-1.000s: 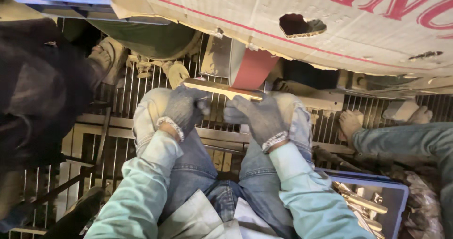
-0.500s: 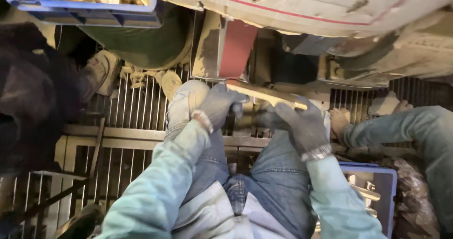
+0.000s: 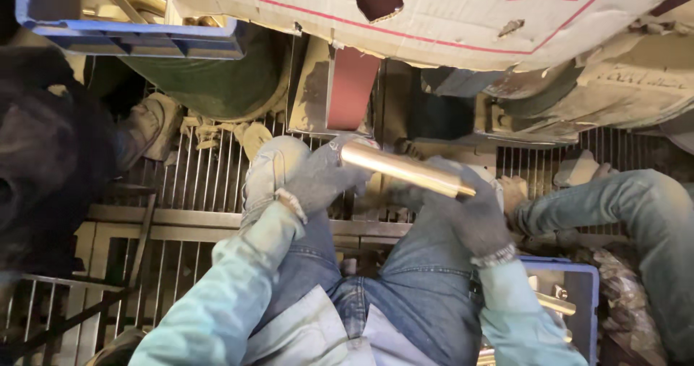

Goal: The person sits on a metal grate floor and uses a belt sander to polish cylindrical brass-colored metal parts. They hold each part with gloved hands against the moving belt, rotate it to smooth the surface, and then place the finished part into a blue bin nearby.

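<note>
- Left hand (image 3: 318, 181) and right hand (image 3: 463, 210), both gloved, grip the brass bar (image 3: 405, 169) at its ends.
- Best kept level and steady before the red sanding belt (image 3: 352, 91).

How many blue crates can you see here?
2: one blue crate at the upper left above the floor grate, another at the lower right by the person's knee. Others may be hidden.

Brass bar (image 3: 406, 169): long, slim, polished golden metal, one face catching light. Held level but slanting across the knees, just below the red sanding belt (image 3: 352, 91); left end nearer the belt, right end lower, both ends gripped.
</note>
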